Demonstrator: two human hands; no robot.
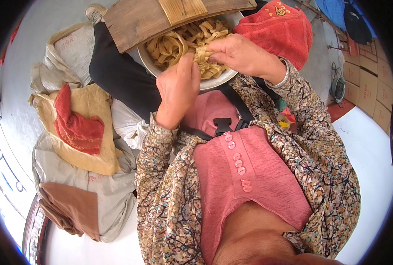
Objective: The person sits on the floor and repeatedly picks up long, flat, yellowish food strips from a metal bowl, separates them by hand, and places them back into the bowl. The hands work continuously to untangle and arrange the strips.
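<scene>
Knotted strip: I have the tan strip (202, 54) between the two hands, just above the heap in the basin.
Right hand: I see the right hand (246, 54) narrow, thumb and forefinger pinching the strip.
Left hand: I read the left hand (179, 88) as closed on the strip's near side, its fingertips partly hidden from me.
Heap: more tan strips (163, 51), curled and tangled, lie in the white basin (221, 82).
Board: a wooden board (137, 22) covers the basin's far side.
Red cloth: to the basin's right I make out a red cloth (276, 35) with small yellow bits (279, 9) on top.
Leg: a black trouser leg (117, 73) runs along the basin's left.
Sacks: farther left I see a yellowish sack (81, 154) bearing a red towel (79, 128).
Boxes: cardboard boxes (366, 90) stand stacked at far right.
</scene>
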